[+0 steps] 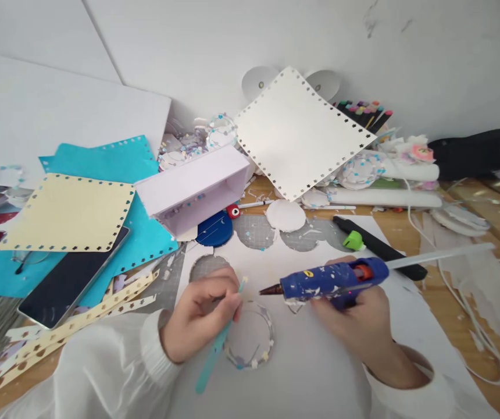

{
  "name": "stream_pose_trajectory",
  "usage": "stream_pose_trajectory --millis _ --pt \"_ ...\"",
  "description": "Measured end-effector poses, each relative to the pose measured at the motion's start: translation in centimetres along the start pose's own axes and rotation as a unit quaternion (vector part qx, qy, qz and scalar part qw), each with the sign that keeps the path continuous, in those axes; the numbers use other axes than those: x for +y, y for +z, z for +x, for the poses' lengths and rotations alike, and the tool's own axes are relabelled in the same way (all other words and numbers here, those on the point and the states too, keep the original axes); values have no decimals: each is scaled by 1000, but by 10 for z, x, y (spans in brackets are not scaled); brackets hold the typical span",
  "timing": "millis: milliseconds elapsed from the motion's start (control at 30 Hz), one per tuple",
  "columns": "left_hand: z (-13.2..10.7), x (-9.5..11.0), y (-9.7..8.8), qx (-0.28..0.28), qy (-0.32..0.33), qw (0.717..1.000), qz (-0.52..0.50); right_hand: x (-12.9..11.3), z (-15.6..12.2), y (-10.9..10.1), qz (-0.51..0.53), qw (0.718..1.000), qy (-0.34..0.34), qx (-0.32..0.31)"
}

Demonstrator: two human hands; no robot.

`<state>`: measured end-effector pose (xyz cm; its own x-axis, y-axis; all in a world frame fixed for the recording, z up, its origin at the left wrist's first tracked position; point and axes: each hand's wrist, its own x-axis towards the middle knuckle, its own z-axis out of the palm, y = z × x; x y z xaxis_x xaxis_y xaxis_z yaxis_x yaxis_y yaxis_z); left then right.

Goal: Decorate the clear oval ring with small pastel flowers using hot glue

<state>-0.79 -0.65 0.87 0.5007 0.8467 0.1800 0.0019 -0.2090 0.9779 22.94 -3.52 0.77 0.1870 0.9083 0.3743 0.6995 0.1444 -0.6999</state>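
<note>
My left hand (206, 311) is closed around slim teal tweezers (210, 366), whose tip points up and away from me. At that tip sits a tiny cream paper shape (245, 280). Gripped in my right hand (357, 326) is a blue hot glue gun (331, 280), its dark nozzle aimed left towards the tweezers' tip but apart from it. A long translucent glue stick (442, 256) juts from the gun's back. Between my hands, a ring (271, 337) trimmed with small paper shapes lies on the white sheet (311, 372).
Left lie a phone (71, 282), punched cream paper (71, 210) and blue sheets (106, 163). Behind stand a lilac box (193, 183) and a punched white square (300, 137). A black pen-like cutter (383, 250) lies beyond the gun, and a white cable (463, 291) runs along the right.
</note>
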Motion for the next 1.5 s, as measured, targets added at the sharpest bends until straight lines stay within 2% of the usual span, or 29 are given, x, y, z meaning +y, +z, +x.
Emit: stream_pose_trajectory --millis 167,333,533,900,1133,1267,1367,1500 --pt "0 6 2 -22 33 999 31 2 -5 2 -10 999 -45 -10" --pt "1 6 3 -22 36 999 33 5 -10 4 -11 1000 -18 -21" --pt "1 6 4 -19 48 998 32 5 -8 3 -41 998 -48 -25" --pt "0 3 3 -16 50 998 34 2 -5 4 -52 997 -52 -11" --pt "1 6 3 -20 36 998 40 6 -8 3 -123 991 -44 -2" --pt "1 6 2 -19 27 999 36 11 -1 0 -170 984 22 36" --pt "0 5 1 -13 13 1000 23 18 10 -3 -189 980 62 12" --pt "1 4 1 -8 -3 1000 8 26 20 -6 -186 982 22 -40"
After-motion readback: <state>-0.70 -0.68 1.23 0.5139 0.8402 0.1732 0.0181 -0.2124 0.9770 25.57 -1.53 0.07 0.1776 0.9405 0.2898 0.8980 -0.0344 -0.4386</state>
